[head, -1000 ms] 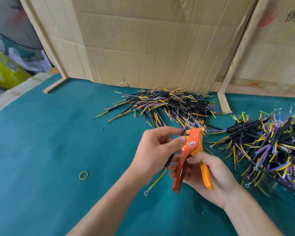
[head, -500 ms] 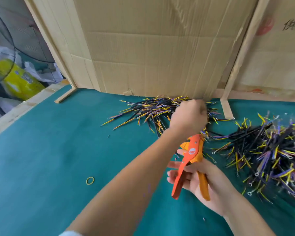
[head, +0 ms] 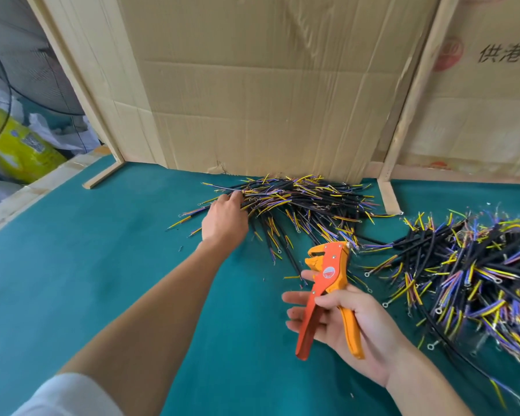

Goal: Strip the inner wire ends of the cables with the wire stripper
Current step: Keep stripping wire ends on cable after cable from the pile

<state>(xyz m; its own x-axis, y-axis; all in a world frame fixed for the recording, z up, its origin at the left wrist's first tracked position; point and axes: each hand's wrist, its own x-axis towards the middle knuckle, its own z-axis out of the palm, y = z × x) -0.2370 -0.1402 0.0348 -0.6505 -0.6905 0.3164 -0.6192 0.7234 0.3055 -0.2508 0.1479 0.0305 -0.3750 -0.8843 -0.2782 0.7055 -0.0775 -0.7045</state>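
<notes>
My right hand [head: 354,325] holds the orange wire stripper [head: 327,277] over the green table, thumb across one handle, with the handles spread and the jaws pointing up and away. No cable is in the jaws. My left hand [head: 224,219] is stretched out to the far pile of black cables [head: 306,202] with yellow and purple inner wires. Its fingertips lie among the cables at the pile's left edge, and no cable is plainly gripped. A second, larger cable pile [head: 478,265] lies to the right of the stripper.
A cardboard wall [head: 267,85] and wooden strips [head: 388,196] close off the back of the green table cover [head: 87,280]. A fan guard [head: 0,94] and a yellow bag [head: 18,145] sit beyond the left edge. Bits of insulation lie scattered near the piles.
My left hand held a cable at the stripper, carried it to the far pile, and now rests at that pile's left edge without it. The right hand has kept the stripper roughly in place.
</notes>
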